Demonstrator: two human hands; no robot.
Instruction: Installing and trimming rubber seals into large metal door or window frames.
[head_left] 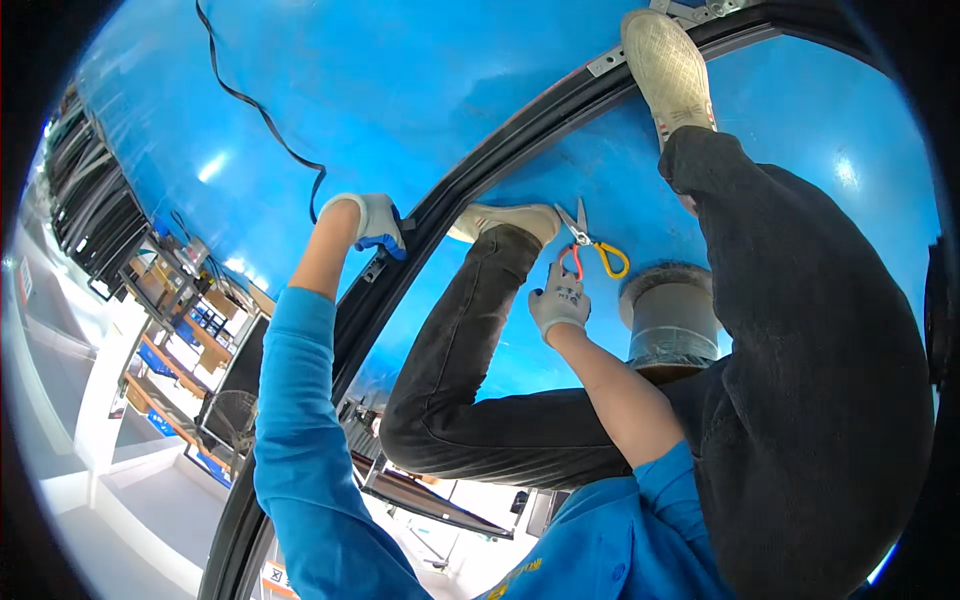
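My left hand (374, 226), in a white glove with blue palm coating, is closed at the long black frame (425, 215). A thin black rubber strip (262, 113) runs down from the upper left to this hand, and its fingers are curled around it; the fingertips are partly hidden. My right hand (560, 303), also gloved, has its fingers at the red handle loop of a pair of scissors (582, 237). Their other loop is yellow, and the blades stand apart, pointing away from me above the blue floor. How far the fingers pass through the loop is hidden.
The frame curves across the blue floor (400, 80) from lower left to upper right. My shoe (668, 70) overlaps it at the top, with my other shoe (515, 220) beside it. A spool-shaped stool (673, 318) is by my legs. Shelving (165, 370) and hanging black strips (95, 190) stand left.
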